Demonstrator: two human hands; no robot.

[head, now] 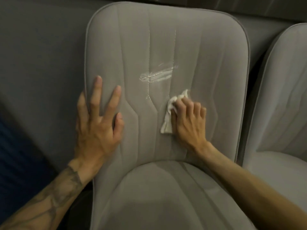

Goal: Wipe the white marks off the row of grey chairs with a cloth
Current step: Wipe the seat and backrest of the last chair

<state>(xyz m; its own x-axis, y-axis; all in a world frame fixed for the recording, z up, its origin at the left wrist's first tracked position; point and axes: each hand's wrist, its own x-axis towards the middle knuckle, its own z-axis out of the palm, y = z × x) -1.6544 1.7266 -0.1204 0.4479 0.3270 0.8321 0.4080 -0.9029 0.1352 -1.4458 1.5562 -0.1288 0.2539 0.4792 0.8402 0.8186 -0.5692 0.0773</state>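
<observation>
I note my right hand (187,120), centre frame, fingers (181,105) curled round the cloth (167,123), pressing it on the grey chair (199,55) backrest just lower right of the white marks (157,74). Left hand (98,123) lies flat, fingers spread, holding nothing, at the backrest's left edge

left hand (98,128) flat, fingers (114,100) spread, right hand (189,123) curled tight, knuckles up

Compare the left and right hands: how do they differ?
The left hand lies flat with fingers spread, holding nothing; the right hand curls round the white cloth. The left rests near the backrest's left edge; the right sits below and right of the white marks. Both touch the same grey chair.
</observation>
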